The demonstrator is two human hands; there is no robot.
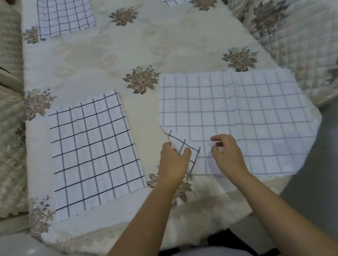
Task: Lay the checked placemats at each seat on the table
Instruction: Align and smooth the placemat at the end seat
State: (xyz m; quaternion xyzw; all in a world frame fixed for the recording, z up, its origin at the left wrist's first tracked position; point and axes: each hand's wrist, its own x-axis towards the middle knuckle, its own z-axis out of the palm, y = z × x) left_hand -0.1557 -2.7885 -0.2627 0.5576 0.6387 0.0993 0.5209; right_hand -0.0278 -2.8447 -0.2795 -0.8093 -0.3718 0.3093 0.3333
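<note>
Pinching the flipped near corner of the near-right checked placemat (239, 116) in my left hand (174, 162), I hold it so the fold can be turned back flat. My right hand (227, 151) hovers over the mat, fingers loosely curled, gripping nothing, ready to smooth.

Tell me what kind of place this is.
Probably a home dining area: a table under a floral cloth, quilted chair covers along its sides, and four checked placemats set out at the seats.
</note>
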